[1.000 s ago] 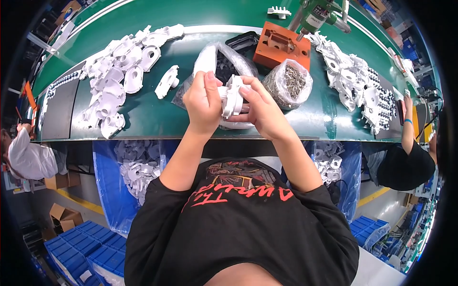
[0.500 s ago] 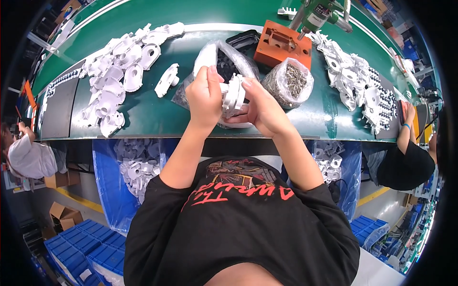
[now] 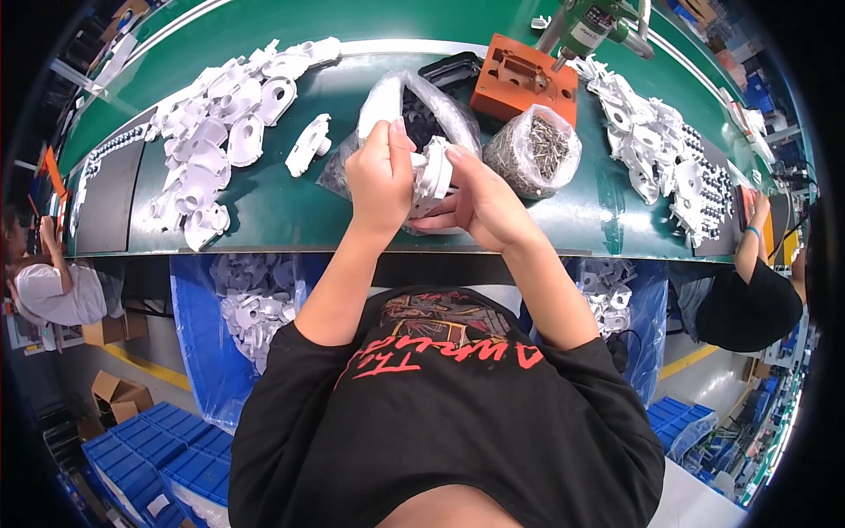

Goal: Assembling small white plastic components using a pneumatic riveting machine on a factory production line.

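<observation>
A white plastic housing part (image 3: 433,176) is held between my two hands, above the near edge of the green bench. My left hand (image 3: 380,176) is closed at its left side, thumb up, with the fingers curled in. My right hand (image 3: 482,198) grips the other side, its thumb on top and its fingers underneath. Just beyond my hands lies an open clear plastic bag (image 3: 449,114) with small dark pieces in it. A single white part (image 3: 308,147) rests on the bench to the left of the bag.
White parts (image 3: 207,150) are heaped at the left, with another heap (image 3: 647,141) at the right. A bag of screws (image 3: 547,150) stands beside an orange fixture block (image 3: 525,81) under a green machine head (image 3: 588,25). Below the bench hang blue-lined bins (image 3: 207,334). Co-workers sit at both sides.
The white part has turned slightly between my hands, which stay in nearly the same place. At the far left, a co-worker has shifted.
</observation>
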A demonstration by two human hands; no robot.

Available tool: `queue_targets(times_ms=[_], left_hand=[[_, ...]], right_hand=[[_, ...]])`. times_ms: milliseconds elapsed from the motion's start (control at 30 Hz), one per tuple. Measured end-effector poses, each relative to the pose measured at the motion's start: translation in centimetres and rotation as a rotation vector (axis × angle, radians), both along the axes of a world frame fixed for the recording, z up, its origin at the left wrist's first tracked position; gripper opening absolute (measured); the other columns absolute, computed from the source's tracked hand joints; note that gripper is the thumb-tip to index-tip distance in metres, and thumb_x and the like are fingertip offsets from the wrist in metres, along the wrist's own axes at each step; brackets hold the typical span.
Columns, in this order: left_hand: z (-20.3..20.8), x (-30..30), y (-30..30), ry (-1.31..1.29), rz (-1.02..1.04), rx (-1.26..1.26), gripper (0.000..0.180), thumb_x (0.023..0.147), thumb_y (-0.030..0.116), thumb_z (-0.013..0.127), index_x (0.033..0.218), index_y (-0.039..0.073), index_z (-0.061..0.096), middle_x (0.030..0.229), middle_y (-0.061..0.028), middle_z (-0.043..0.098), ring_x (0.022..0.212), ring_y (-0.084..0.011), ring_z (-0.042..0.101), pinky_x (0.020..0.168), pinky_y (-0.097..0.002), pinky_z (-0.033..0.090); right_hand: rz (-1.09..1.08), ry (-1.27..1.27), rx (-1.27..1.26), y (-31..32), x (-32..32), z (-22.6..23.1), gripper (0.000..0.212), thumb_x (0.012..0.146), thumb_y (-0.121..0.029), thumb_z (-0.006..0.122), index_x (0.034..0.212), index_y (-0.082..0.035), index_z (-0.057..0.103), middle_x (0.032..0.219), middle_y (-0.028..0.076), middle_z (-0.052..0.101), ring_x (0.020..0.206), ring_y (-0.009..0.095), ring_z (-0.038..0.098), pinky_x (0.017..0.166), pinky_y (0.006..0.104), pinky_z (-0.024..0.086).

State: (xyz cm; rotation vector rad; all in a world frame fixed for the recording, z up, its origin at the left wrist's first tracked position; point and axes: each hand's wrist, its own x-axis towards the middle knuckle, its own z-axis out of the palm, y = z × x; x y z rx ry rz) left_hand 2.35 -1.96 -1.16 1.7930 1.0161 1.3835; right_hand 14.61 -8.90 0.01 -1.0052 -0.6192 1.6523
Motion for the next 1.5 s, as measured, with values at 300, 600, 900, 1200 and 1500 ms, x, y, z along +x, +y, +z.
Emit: queue_targets(times_ms=[300,600,900,1200,1500], left_hand=[[0.5,-0.1,-0.4,-0.073,-0.089,-0.114,0.034,0.095,0.024,0.048,0.07,0.001,0.052,0.055,-0.0092,0.056,0.048,-0.0128,0.051,0.046,-0.0293,0.038],[0.3,-0.1,-0.3,-0.165,-0.262,-0.23,0.034,0.095,0.026,0.05,0.071,0.002,0.048,0.058,-0.0008,0.048,0.055,-0.0044,0.04,0.047,-0.0252,0.034],[-1.4,0.1,0.1,-0.299,-0.297,-0.454,0.031,0.095,0.023,0.05,0.072,0.002,0.049,0.061,0.0008,0.049,0.059,-0.0039,0.04,0.051,-0.0231,0.035],[-0.8,0.4,-0.4,-0.318,-0.253,-0.401,0.032,0.096,0.024,0.048,0.071,0.003,0.046,0.06,0.0017,0.047,0.056,-0.0035,0.039,0.049,-0.0242,0.035],[-0.6,-0.1,-1.0,-0.247,-0.351,-0.349,0.029,0.097,0.027,0.046,0.079,0.004,0.048,0.07,-0.0013,0.05,0.065,-0.0045,0.043,0.057,-0.0238,0.039]], right_hand=[[0.012,0.012,-0.03,0.0,-0.1,0.9,0.052,0.096,-0.043,0.03,0.127,-0.001,0.04,0.11,0.019,0.057,0.084,0.035,0.064,0.068,0.0393,0.059],[0.174,0.023,0.068,-0.8,0.2,0.9,0.051,0.094,-0.036,0.042,0.13,-0.002,0.032,0.103,0.019,0.059,0.072,0.033,0.066,0.057,0.0357,0.059],[0.103,-0.212,0.046,-0.7,0.2,0.1,0.054,0.086,-0.026,0.059,0.127,0.0,0.033,0.103,0.016,0.059,0.082,0.025,0.066,0.059,0.0341,0.058],[0.023,-0.454,0.143,-0.7,-0.7,-0.4,0.056,0.081,-0.025,0.069,0.12,0.006,0.042,0.104,0.011,0.06,0.092,0.014,0.059,0.076,0.0254,0.048],[-0.02,-0.278,0.222,-1.7,-1.1,0.2,0.062,0.077,-0.016,0.073,0.125,0.002,0.038,0.113,0.012,0.054,0.1,0.017,0.056,0.087,0.0312,0.046]])
